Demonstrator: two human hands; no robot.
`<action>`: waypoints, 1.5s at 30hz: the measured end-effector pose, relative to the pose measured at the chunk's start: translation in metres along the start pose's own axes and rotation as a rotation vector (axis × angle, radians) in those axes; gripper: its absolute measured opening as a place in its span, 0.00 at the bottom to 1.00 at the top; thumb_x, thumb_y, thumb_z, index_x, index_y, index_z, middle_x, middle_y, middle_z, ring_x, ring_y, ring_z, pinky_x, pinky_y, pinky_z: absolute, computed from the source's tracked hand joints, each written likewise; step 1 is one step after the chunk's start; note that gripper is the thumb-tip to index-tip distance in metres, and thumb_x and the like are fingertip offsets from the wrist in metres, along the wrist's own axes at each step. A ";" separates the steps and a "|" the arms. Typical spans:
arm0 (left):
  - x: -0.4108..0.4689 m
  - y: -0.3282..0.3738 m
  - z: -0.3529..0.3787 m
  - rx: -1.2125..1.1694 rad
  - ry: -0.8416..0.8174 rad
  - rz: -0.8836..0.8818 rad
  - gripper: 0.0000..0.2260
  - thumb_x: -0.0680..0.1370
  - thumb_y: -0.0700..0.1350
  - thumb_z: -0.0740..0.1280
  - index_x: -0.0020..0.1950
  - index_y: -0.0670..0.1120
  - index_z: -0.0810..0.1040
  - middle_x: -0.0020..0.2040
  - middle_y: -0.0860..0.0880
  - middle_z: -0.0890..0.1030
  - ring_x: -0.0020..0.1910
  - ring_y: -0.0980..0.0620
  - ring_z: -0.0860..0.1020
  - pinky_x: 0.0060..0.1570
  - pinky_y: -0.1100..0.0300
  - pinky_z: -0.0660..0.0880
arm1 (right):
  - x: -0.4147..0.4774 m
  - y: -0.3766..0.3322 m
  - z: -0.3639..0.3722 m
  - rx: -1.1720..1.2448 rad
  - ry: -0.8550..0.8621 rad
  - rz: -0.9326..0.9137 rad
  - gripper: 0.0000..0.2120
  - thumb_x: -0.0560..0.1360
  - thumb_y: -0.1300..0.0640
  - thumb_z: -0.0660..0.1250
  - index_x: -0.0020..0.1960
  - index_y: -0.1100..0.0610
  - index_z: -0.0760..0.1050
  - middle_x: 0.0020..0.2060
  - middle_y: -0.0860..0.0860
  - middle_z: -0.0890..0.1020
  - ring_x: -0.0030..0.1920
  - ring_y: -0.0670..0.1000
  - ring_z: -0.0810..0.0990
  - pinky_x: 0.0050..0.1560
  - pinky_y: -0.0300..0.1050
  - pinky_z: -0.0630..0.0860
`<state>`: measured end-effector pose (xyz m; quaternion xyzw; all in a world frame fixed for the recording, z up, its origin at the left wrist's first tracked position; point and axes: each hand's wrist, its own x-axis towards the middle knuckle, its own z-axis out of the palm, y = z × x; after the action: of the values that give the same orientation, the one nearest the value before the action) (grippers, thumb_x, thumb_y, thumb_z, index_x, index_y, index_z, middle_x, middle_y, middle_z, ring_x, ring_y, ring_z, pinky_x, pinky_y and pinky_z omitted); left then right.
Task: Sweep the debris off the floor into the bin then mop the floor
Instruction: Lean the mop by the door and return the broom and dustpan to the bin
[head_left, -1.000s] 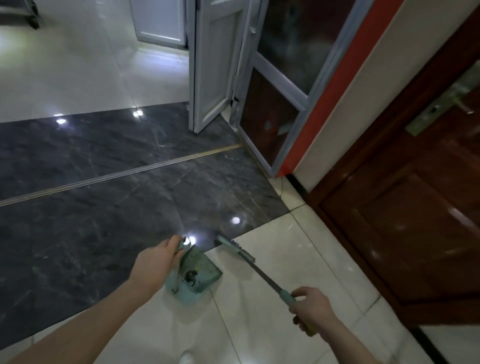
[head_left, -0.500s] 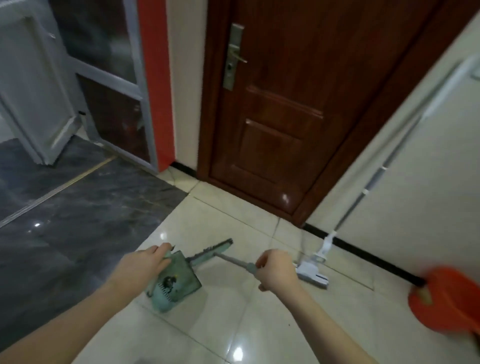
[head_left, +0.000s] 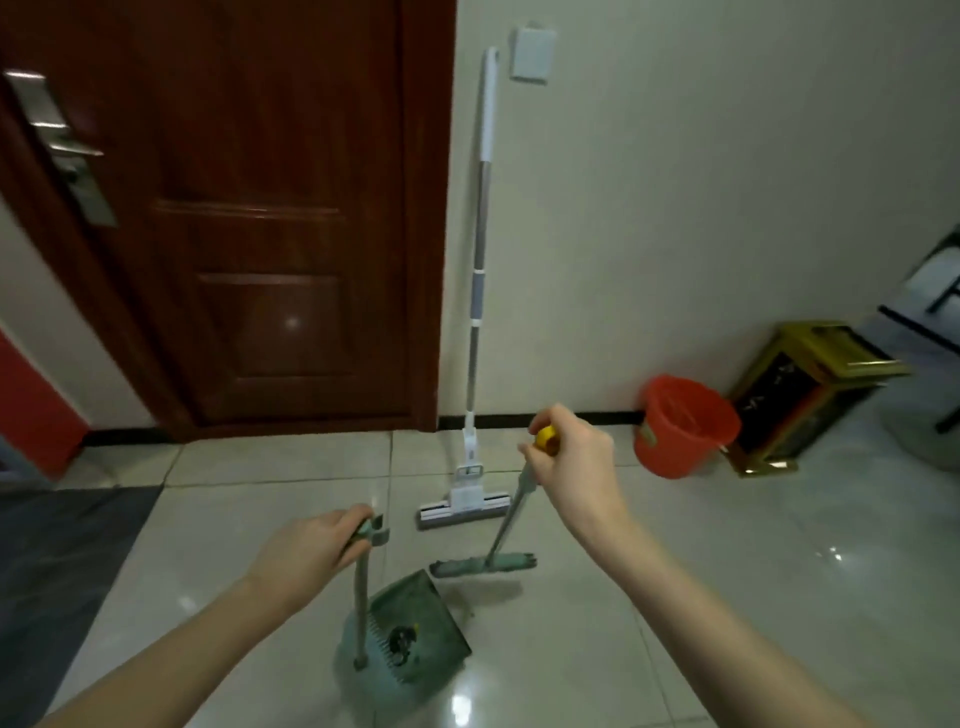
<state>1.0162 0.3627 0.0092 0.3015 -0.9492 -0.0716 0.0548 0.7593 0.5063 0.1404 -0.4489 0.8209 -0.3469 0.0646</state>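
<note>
The fingers (head_left: 356, 522) of your left hand (head_left: 306, 551) curl round the dustpan handle (head_left: 359, 597); your right hand (head_left: 576, 457) clamps the broom stick (head_left: 506, 519). Dark debris (head_left: 402, 638) lies in the dustpan (head_left: 431, 613) on the floor (head_left: 727, 571). The broom head (head_left: 483, 565) is just beyond the dustpan; the mop (head_left: 470, 374), red bucket (head_left: 680, 426) and gold bin (head_left: 800, 395) stand farther beyond.

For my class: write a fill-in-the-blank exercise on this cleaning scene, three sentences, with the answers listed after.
The left hand holds the ____ by its long handle.
The right hand grips the ____ with the yellow-capped handle.
The mop leans against the ____ beside the door.
Missing words: dustpan; broom; wall.
</note>
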 end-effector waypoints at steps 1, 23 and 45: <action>0.022 0.011 0.003 -0.012 -0.007 0.055 0.16 0.78 0.58 0.62 0.63 0.53 0.70 0.51 0.52 0.82 0.42 0.51 0.80 0.37 0.58 0.73 | 0.009 0.011 -0.012 -0.012 0.009 0.031 0.08 0.71 0.62 0.72 0.47 0.54 0.76 0.39 0.50 0.79 0.42 0.51 0.77 0.39 0.38 0.68; 0.475 0.216 0.003 0.034 0.017 0.632 0.15 0.81 0.56 0.57 0.64 0.51 0.68 0.55 0.51 0.80 0.47 0.46 0.80 0.40 0.54 0.72 | 0.203 0.208 -0.205 -0.447 0.293 0.253 0.11 0.76 0.50 0.68 0.50 0.53 0.67 0.38 0.49 0.79 0.40 0.54 0.80 0.38 0.50 0.76; 0.733 0.387 -0.045 0.138 0.168 0.750 0.16 0.79 0.54 0.62 0.63 0.47 0.70 0.49 0.44 0.82 0.42 0.38 0.80 0.36 0.50 0.74 | 0.352 0.364 -0.343 -0.457 0.229 0.025 0.11 0.79 0.54 0.65 0.57 0.57 0.66 0.48 0.53 0.76 0.44 0.58 0.79 0.44 0.55 0.77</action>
<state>0.2093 0.2460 0.1639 -0.0585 -0.9883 0.0423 0.1340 0.1566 0.5365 0.2421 -0.3994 0.8855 -0.2001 -0.1279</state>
